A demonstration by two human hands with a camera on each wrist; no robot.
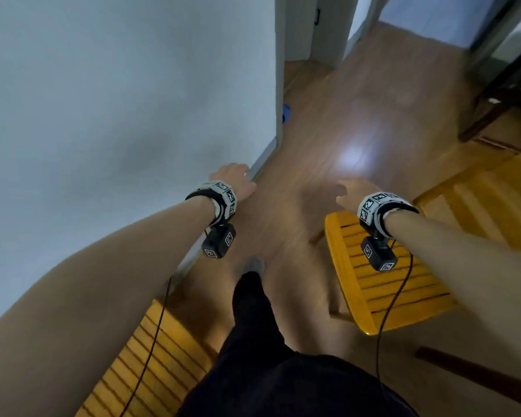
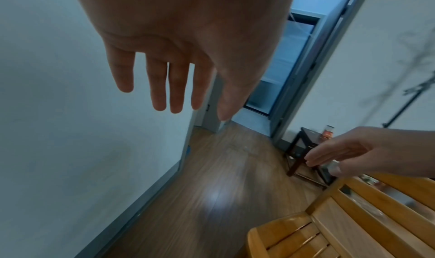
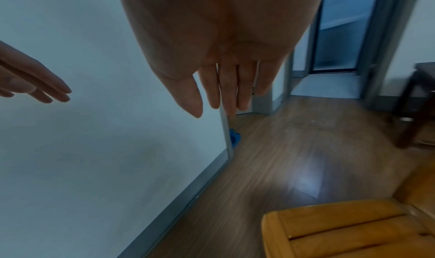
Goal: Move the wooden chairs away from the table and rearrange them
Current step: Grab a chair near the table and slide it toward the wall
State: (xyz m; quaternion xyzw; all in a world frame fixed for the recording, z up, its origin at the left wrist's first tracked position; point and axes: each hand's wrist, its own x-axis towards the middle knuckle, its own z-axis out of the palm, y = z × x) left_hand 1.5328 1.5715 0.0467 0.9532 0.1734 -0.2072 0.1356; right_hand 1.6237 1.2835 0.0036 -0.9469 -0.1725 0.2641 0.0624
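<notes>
A person is standing in a hallway, reaching both arms forward over a wood floor (image 1: 328, 121). The left hand (image 1: 233, 180) is hovering beside a pale wall (image 1: 118, 100), fingers (image 2: 175, 87) straight and slightly spread, holding nothing. The right hand (image 1: 354, 192) is hanging above the front edge of a slatted wooden chair (image 1: 385, 284), fingers (image 3: 229, 87) extended together and not touching it. The chair seat is lying below and to the right of those fingers. A second wooden chair (image 1: 151, 365) is sitting at lower left, beneath the left forearm. A dark table (image 1: 506, 94) is standing farther off on the right.
</notes>
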